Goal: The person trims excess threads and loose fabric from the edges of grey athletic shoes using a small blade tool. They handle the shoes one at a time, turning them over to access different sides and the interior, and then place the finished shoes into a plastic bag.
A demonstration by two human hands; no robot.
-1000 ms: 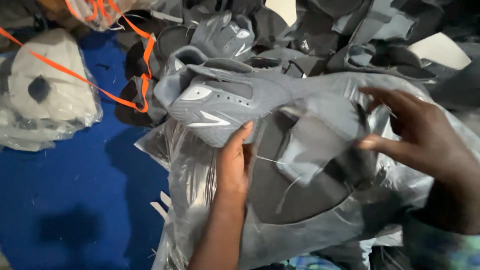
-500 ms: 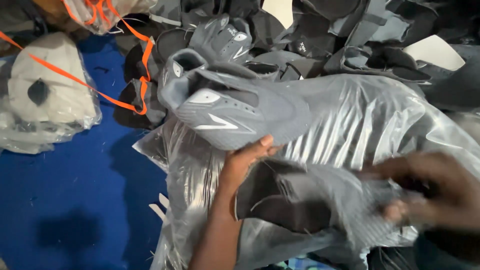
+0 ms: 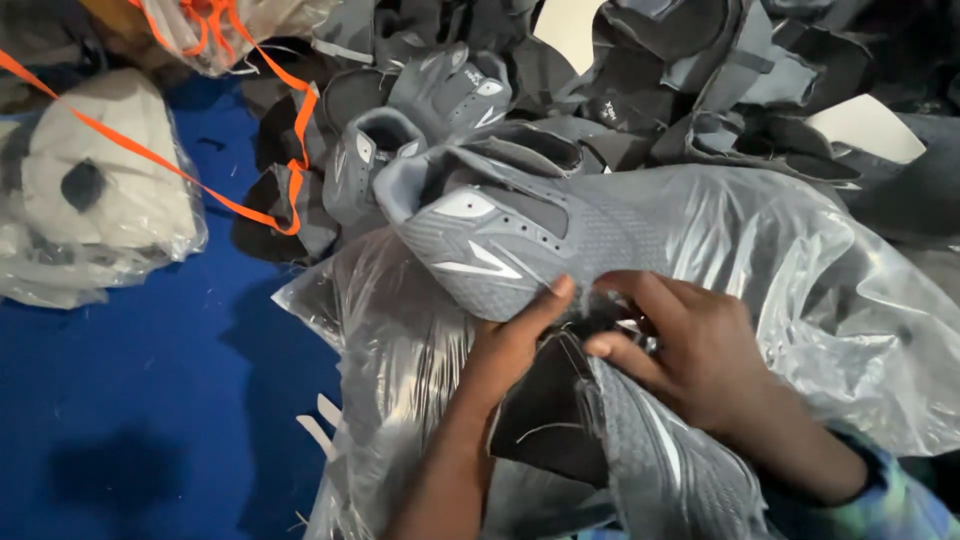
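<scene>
Nearest the camera, the left hand [image 3: 510, 345] and the right hand [image 3: 700, 350] meet over a grey shoe upper [image 3: 650, 460] that lies on a clear plastic bag [image 3: 400, 360]. The left hand's fingers are closed on the upper's dark inner edge, thumb pointing up against a second piece; the right hand's fingers are curled and pinch the same upper from the other side, just beside the left thumb. A patterned sleeve [image 3: 890, 500] shows at the right wrist. Just beyond the hands lies another grey upper [image 3: 520, 235] with white stripe marks, resting partly under the plastic and touching the left thumb. To the left the surface is a blue cloth [image 3: 130, 400]. Farther off, a pile [image 3: 640, 90] of grey and black uppers fills the top of the view. At the far left sits a bag [image 3: 90, 200] of pale pieces, with an orange strap [image 3: 200, 185] running across it toward the pile.
</scene>
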